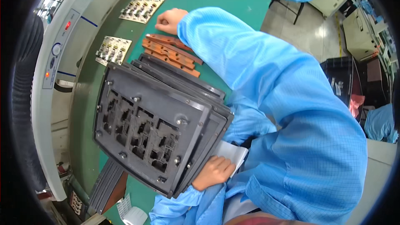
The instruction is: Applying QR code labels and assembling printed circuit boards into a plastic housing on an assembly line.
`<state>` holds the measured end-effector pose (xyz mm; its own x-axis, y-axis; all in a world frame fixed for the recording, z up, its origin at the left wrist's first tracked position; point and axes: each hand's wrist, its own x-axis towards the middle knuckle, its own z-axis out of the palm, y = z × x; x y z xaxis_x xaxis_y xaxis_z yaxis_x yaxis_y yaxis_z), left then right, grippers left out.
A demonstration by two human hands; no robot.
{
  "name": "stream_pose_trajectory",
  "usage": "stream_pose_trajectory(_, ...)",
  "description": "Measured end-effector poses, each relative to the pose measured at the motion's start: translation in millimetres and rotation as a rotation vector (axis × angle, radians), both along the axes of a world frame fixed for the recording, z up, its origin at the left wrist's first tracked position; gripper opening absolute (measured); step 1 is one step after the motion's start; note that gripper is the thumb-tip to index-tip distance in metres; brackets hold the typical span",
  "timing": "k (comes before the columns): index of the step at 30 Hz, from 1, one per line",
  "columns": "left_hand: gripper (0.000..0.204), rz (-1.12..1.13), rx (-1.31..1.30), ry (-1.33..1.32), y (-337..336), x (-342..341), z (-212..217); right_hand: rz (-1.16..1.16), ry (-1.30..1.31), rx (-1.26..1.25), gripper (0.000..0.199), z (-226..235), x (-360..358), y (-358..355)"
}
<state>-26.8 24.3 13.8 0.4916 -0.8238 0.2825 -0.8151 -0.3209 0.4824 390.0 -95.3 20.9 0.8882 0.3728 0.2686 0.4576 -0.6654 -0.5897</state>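
My right hand (pixel 171 21) rests closed on the green mat, beside several orange-brown notched bars (pixel 171 56) and close to a circuit board panel (pixel 141 10). Its fingers are curled under, hiding anything inside. Near my body, my left hand (pixel 214 171) is curled into a fist against the edge of a white sheet (pixel 232 153). What that hand holds, if anything, is hidden. Between my hands stands a stack of black pallet frames (pixel 137 100), tilted, the front one showing cut-outs and metal screws. My left fist is beside the stack's lower right edge.
More circuit board panels (pixel 113 50) lie along the left. A white machine edge (pixel 62 50) with lit red indicators borders the left side. Dark slats (pixel 106 185) and a white label roll (pixel 134 216) are at lower left. A black crate (pixel 339 75) stands right.
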Motion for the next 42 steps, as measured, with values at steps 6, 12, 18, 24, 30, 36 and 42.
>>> stream_pose_trajectory(6, 0.012, 0.029, 0.004, -0.048, -3.4, 7.6, -1.9, -0.027, -0.057, 0.007, 0.028, -1.7, 0.7, -12.1)
stream_pose_trajectory(12, 0.009, 0.103, 0.012, -0.131, 3.9, -9.3, -9.5, 0.075, 0.008, -0.002, 0.031, 2.5, 3.4, 11.4)
stream_pose_trajectory(18, 0.014, 0.090, -0.156, -0.145, -13.6, -7.2, -43.8, 0.068, -0.151, 0.065, 0.032, -16.1, 28.4, -25.7)
stream_pose_trajectory(24, 0.019, 0.079, -0.136, -0.090, -20.7, -12.8, -47.0, 0.195, -0.104, -0.009, 0.030, -30.2, 46.3, -21.0)
stream_pose_trajectory(30, 0.021, 0.032, -0.156, -0.091, -19.4, -1.4, -45.1, 0.166, -0.116, 0.145, 0.029, -45.0, 71.4, -34.7)
stream_pose_trajectory(36, 0.022, 0.057, -0.141, -0.112, -17.4, -1.5, -42.2, 0.208, -0.141, 0.113, 0.030, -52.2, 82.5, -35.2)
stream_pose_trajectory(42, 0.018, 0.016, -0.078, -0.111, -16.5, -0.5, -41.0, 0.250, -0.103, 0.179, 0.027, -60.1, 91.2, -40.2)
